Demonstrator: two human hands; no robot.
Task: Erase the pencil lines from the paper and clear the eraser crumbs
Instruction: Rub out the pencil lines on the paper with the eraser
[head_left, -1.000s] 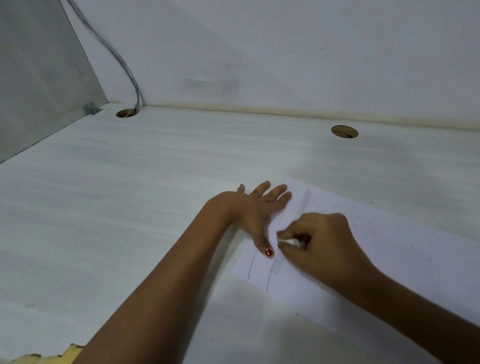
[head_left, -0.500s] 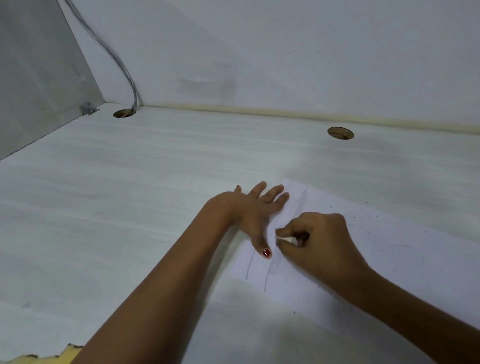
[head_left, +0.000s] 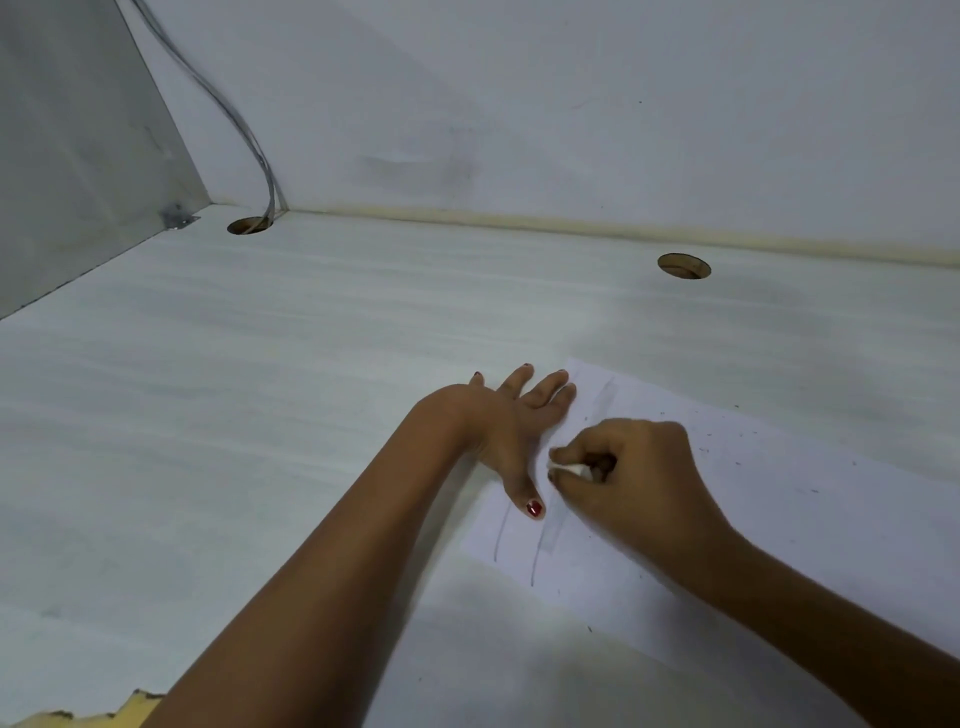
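Head view, sole view on file.

The thin white sheet of paper (head_left: 779, 519) lies flat on the desk, right of centre and near the person. The left hand (head_left: 511, 431) rests on its left end, fingers straight and together, thumb spread toward the near edge, pinning the sheet. The right hand (head_left: 639, 483) has its fingers curled tight round a small white eraser (head_left: 569, 469), pinched at the fingertips and set on the paper just beside the left thumb. Two grey pencil lines (head_left: 535, 561) show below the thumb, not yet erased. Dark eraser crumbs (head_left: 701, 449) are scattered over the sheet to the right.

Handling assessment: the paper is light, limp and likely to slide or crease under rubbing, so it wants holding flat close to the stroke, as the left hand does. The eraser looks soft and grippy; a short grip near the working end should suit. The crumbs are loose and should brush off easily.

Surface and room: a pale wood-grain desk top (head_left: 260, 415), smooth, with two round cable holes (head_left: 683, 266), a grey cable (head_left: 244, 130) dropping into the left one, a white wall (head_left: 571, 104) behind, a grey side panel (head_left: 67, 145), and a chipped yellowish edge (head_left: 104, 712) at the near left.
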